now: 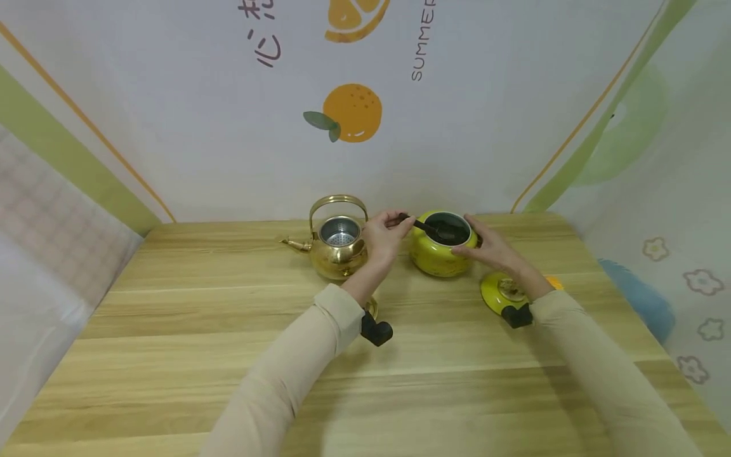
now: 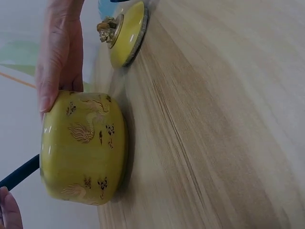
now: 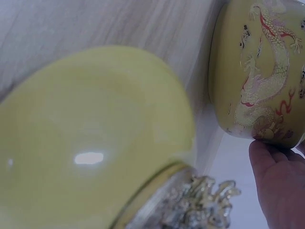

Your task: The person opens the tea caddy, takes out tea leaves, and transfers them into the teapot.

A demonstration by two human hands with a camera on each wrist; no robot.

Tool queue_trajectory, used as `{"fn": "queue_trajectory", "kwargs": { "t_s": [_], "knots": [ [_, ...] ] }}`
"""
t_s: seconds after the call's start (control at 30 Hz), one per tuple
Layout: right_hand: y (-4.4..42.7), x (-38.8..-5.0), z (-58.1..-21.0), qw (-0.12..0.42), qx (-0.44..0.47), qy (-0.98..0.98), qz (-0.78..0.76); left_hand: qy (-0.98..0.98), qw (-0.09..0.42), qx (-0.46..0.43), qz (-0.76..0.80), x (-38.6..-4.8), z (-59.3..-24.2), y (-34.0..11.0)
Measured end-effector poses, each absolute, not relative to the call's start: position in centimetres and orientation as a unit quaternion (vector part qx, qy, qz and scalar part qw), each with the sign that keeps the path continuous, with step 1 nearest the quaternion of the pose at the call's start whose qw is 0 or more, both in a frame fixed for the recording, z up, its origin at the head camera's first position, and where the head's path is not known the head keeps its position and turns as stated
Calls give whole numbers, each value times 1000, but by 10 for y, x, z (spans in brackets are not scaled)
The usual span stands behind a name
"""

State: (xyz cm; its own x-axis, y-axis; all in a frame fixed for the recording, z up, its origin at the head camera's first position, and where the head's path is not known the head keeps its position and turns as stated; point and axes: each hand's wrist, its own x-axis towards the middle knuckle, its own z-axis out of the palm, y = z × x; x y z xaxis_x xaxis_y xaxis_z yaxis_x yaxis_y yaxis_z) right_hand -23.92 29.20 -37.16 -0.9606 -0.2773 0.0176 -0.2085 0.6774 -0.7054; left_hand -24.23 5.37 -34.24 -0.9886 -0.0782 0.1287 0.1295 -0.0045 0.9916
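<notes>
My left hand (image 1: 386, 238) pinches the handle of a dark scoop (image 1: 422, 226), whose far end reaches into the mouth of a yellow jar (image 1: 438, 259). Gold dragons decorate the jar's side, and its inside looks dark. Thumb and fingers of my right hand (image 1: 492, 246) grip the jar at its right side, near the rim. The jar stands upright on the table. Left of my left hand is a shiny gold teapot (image 1: 337, 259), uncovered, with a perforated metal strainer (image 1: 341, 232) in its opening and its handle raised.
The jar's yellow lid (image 1: 492, 293), with an ornate gold knob (image 3: 198, 205), lies below my right wrist. A round gold piece (image 1: 372, 308) shows partly behind my left wrist. The wooden table (image 1: 228, 355) meets a printed cloth (image 1: 228, 146) at the back.
</notes>
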Motion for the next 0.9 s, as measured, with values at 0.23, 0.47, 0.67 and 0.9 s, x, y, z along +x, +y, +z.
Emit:
{"fn": "queue_trajectory", "kwargs": {
  "t_s": [0.23, 0.47, 0.67, 0.9],
  "knots": [
    [292, -239, -375, 51, -125, 915, -381, -737, 94, -29, -669, -247, -347, 59],
    [292, -239, -376, 52, -127, 913, -385, -791, 102, -35, -603, -249, -347, 64],
    [292, -239, -376, 48, -124, 914, -384, -777, 76, -32, -624, -249, -350, 70],
    [294, -240, -376, 46, -119, 912, -390, -778, 52, -5, -626, -247, -358, 78]
  ]
}}
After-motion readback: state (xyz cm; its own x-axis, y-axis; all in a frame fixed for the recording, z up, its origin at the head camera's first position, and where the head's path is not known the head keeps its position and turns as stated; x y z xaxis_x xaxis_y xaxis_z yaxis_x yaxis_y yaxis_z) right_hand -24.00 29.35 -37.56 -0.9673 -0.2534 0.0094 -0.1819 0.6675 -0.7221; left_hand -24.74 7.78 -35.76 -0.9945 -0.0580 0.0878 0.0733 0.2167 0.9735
